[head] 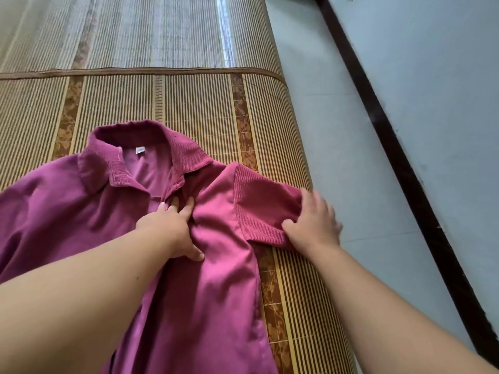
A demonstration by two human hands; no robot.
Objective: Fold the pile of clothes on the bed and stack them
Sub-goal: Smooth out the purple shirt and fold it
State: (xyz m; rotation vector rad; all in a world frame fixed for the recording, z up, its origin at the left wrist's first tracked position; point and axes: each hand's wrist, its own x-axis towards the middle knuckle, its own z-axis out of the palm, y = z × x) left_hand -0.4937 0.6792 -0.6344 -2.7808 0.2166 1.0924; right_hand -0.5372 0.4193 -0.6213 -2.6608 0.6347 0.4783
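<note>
A magenta collared shirt lies front up on the bamboo mat, collar toward the far side, its lower part running out of the bottom of the frame. My left hand presses flat on the chest just below the collar opening, fingers spread, with fabric bunched beside the thumb. My right hand rests on the end of the shirt's right short sleeve, thumb on the ribbed hem and fingers straight over the cuff near the mat's right edge.
The mat's right edge runs diagonally beside my right hand. Beyond it is a pale grey floor and a dark strip along a grey wall. A brown seam crosses the mat farther away.
</note>
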